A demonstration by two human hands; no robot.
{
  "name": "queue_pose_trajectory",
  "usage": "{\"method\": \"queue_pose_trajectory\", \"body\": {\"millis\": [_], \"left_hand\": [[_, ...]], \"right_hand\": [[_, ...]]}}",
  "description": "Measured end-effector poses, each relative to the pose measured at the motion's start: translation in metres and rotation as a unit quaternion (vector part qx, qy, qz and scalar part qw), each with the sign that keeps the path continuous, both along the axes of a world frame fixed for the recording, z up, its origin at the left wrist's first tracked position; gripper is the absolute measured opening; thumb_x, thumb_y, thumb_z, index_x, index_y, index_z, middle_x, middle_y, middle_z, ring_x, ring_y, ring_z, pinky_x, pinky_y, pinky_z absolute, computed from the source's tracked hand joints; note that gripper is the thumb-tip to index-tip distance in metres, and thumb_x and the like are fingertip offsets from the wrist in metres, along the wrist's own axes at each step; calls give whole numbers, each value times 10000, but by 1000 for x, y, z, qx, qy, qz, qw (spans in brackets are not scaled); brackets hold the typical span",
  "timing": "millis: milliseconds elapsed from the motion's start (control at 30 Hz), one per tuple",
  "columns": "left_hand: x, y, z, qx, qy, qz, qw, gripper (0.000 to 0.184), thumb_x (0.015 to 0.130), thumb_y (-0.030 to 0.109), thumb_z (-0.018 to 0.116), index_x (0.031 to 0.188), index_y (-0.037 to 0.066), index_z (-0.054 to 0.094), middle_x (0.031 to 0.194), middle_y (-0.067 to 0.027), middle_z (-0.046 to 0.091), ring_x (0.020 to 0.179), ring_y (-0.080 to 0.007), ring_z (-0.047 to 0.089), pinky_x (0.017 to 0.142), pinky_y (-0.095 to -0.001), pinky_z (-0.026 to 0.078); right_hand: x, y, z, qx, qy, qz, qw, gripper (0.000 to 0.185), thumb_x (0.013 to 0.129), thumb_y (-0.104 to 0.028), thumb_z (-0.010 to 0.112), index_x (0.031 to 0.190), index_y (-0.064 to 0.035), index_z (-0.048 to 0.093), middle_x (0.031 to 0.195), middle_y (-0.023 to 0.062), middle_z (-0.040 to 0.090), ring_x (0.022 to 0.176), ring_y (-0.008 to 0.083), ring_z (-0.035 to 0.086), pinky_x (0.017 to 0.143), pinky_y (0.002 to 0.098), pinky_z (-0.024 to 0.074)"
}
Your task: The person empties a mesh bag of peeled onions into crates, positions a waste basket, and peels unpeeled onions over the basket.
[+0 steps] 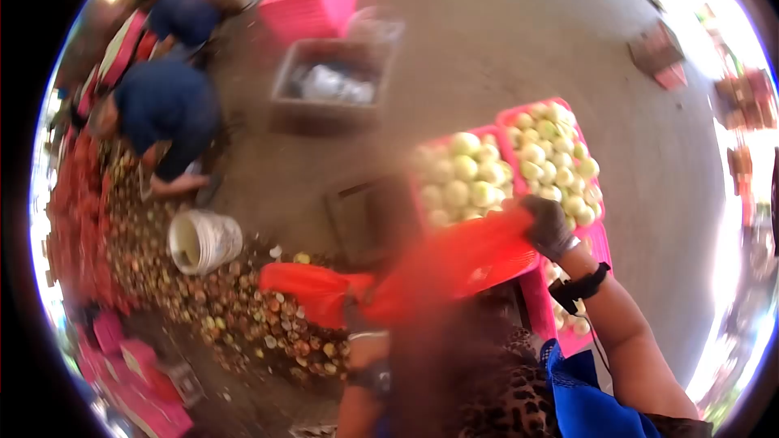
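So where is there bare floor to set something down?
Between the open bin and the pink onion crates, and from those crates up to the reddish box. It's crowded around the white bucket, where onions cover much of the floor, and around the red bag.

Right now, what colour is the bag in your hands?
The bag is bright orange-red; the head view shows it.

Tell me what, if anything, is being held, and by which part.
A red bag: the right hand grips one end, while the left hand holds it partway along, short of the other end.
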State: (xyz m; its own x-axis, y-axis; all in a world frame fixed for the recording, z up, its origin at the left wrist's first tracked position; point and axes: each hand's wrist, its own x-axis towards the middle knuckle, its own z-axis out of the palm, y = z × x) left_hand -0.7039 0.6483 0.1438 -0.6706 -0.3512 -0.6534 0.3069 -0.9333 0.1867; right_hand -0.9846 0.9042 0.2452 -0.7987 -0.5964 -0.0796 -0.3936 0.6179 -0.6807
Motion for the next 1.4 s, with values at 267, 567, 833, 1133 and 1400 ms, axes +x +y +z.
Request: {"method": "queue_pose_trajectory", "body": {"millis": [267, 567, 833, 1133, 1400], "left_hand": [[103, -147, -51, 45, -66, 234, 969, 328, 961, 277, 580, 683, 154, 456, 608, 15, 452, 567, -148, 434, 582, -296, 435], [185, -239, 117, -74, -98, 376, 918, 230, 950, 323, 616, 869, 109, 592, 824, -72, 646, 817, -273, 619, 896, -481, 528], [237, -355, 26, -62, -37, 460, 885, 290, 943, 336, 617, 1075, 78, 627, 981, -116, 680, 890, -344, 647, 863, -560, 539], [164, -552, -26, 3, -205, 476, 855, 200, 969, 249, 552, 1009, 63, 614, 922, -115, 669, 874, -311, 649, 845, -498, 557], [144, -713, -55, 56, -182, 429, 883, 291, 922, 252, 614, 1144, 64, 622, 1013, -133, 688, 899, -348, 658, 825, -508, 565]], "right_hand": [[25, -271, 48, 48, -1, 192, 980, 183, 767, -145, 728, 891, -23, 672, 754, 195, 658, 749, 349, 683, 685, 396, 525], [80, -503, 103, -159, 172, 501, 833, 175, 729, -108, 655, 899, -77, 683, 795, 177, 681, 774, 370, 677, 704, 430, 548], [91, -627, 133, -52, 158, 528, 833, 165, 738, -202, 641, 861, -93, 658, 749, 161, 668, 720, 375, 666, 649, 443, 534], [32, -842, -25, 44, 12, 577, 816, 227, 758, -210, 632, 931, -75, 689, 800, 204, 677, 773, 384, 679, 692, 436, 544], [33, -976, -77, 238, -156, 573, 768, 330, 794, -190, 657, 1074, -19, 695, 937, 222, 712, 890, 317, 712, 782, 364, 550]]}}
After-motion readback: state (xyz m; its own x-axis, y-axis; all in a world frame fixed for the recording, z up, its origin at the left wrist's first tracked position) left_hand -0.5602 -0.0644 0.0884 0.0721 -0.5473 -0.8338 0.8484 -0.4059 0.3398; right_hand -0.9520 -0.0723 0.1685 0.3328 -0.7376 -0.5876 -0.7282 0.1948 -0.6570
